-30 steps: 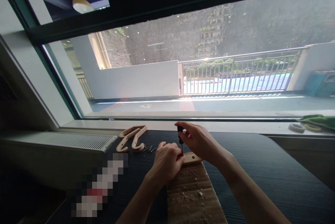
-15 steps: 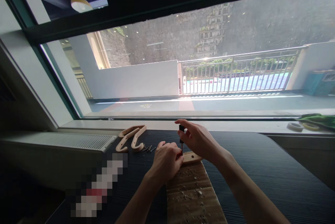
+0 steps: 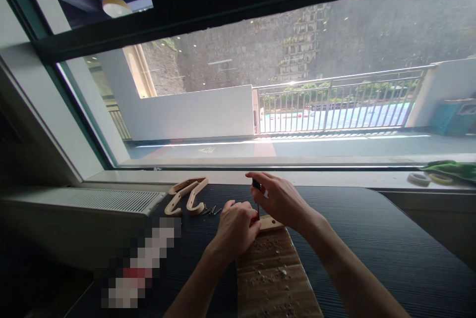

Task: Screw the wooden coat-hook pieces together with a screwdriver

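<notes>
Black tabletop [image 3: 364,238] below, left hand [image 3: 238,226] still clasps wooden piece [image 3: 267,225], right hand [image 3: 280,196] gripping screwdriver [image 3: 255,184], now tilted slightly.

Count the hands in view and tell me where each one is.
2. The right hand is around the screwdriver's dark handle; the left hand is lower, at the pale wooden piece beside the shaft. No other hand shows.
</notes>
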